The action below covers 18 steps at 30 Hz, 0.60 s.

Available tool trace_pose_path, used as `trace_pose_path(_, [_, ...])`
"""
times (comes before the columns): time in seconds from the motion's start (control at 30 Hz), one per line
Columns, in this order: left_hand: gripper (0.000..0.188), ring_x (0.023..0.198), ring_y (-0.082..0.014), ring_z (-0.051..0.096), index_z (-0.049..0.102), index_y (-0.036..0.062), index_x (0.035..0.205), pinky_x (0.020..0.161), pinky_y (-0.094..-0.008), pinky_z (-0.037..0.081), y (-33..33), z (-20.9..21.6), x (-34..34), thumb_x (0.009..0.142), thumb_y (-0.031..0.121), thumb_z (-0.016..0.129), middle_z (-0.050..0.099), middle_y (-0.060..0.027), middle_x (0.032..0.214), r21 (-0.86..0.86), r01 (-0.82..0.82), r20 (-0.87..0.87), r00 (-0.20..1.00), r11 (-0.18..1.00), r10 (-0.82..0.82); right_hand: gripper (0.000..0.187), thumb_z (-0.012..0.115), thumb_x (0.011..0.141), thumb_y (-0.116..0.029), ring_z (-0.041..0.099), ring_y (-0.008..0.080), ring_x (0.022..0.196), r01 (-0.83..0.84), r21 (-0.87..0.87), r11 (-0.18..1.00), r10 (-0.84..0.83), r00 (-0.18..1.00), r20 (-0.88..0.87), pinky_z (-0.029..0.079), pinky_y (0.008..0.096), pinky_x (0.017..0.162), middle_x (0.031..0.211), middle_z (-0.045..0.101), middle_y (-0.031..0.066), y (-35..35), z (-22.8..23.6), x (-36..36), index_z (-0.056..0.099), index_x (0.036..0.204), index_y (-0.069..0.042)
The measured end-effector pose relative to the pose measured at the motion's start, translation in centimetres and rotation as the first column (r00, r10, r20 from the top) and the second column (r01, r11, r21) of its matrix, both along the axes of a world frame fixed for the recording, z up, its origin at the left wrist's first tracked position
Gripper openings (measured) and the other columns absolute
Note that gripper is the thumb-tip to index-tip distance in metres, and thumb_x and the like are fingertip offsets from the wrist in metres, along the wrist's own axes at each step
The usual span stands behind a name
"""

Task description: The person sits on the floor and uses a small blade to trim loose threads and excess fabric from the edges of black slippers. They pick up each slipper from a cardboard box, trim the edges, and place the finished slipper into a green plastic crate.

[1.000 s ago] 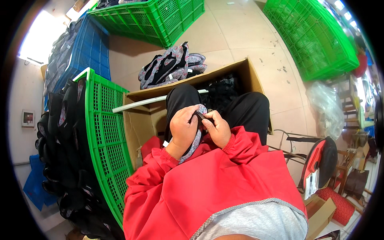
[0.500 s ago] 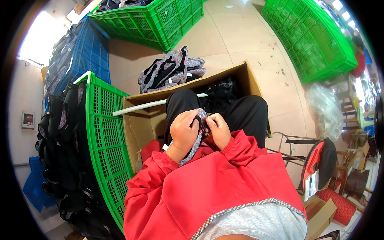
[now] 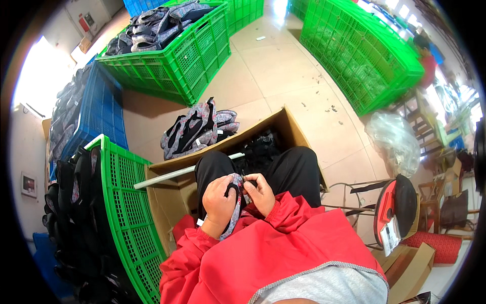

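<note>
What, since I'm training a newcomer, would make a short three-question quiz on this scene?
1. What does the left hand hold?
2. True or false: the person's sleeves are blue.
3. The green crate at lower left contains: a) glass bottles; b) black items; c) yellow balls.

Key: 1. A grey patterned fabric piece. 2. False: the sleeves are red. 3. b.

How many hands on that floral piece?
2: the left hand grips the floral piece from the left; the right hand is at its right edge. Both show plainly.
</note>
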<state>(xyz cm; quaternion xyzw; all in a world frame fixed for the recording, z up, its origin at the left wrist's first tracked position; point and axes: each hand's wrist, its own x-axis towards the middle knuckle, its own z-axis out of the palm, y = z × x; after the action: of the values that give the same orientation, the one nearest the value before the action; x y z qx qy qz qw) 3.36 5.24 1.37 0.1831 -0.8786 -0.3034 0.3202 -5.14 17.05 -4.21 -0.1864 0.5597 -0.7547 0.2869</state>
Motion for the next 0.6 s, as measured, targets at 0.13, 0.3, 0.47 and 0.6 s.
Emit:
trace_pose_path(0.13, [0.033,0.096,-0.0322,0.065,0.068,0.0025,0.102,0.087,-0.0394,0.052,0.1,-0.1,-0.1,0.069,0.001,0.069,0.069,-0.0126,0.101,-0.047,-0.001,0.028,1.0,0.999,0.002,0.028,0.072,0.09,-0.014,0.056,0.0066,0.086,-0.113,0.038,0.993,0.112,0.993,0.034,0.047,0.0221,0.078,0.096,0.061,-0.0002,-0.1,2.0,-0.1,0.059,0.111,-0.002])
trace_pose_path(0.3, [0.033,0.097,-0.0308,0.066,0.068,0.003,0.102,0.088,-0.0389,0.051,0.2,-0.5,-0.3,0.069,0.002,0.069,0.07,-0.0115,0.101,-0.108,-0.002,0.031,0.999,0.994,0.005,0.013,0.069,0.091,-0.008,0.06,0.0084,0.076,-0.047,0.027,0.999,0.048,0.998,-0.046,0.05,0.0225,0.071,0.094,0.065,0.0036,-0.6,1.4,-0.1,0.065,0.1,0.001])
trace_pose_path(0.47, [0.034,0.098,-0.0302,0.065,0.068,0.0034,0.102,0.089,-0.0382,0.051,0.2,-0.6,-0.2,0.068,0.004,0.069,0.07,-0.011,0.102,-0.114,-0.024,0.044,0.999,0.993,0.029,0.012,0.069,0.092,-0.011,0.056,0.0065,0.07,-0.078,0.013,0.997,0.074,0.982,0.176,0.047,0.0217,0.064,0.082,0.062,0.0005,-0.1,1.4,-0.3,0.065,0.095,0.0])
trace_pose_path(0.6, [0.036,0.098,-0.0307,0.065,0.068,0.0034,0.104,0.089,-0.0384,0.051,0.3,-0.3,-0.2,0.068,0.006,0.07,0.069,-0.0115,0.103,-0.098,-0.023,0.059,0.998,0.995,0.029,0.015,0.07,0.092,-0.016,0.051,0.0044,0.066,-0.076,0.042,0.996,0.064,0.97,0.235,0.044,0.0208,0.061,0.076,0.059,-0.0023,0.0,0.7,-1.0,0.063,0.091,-0.003])
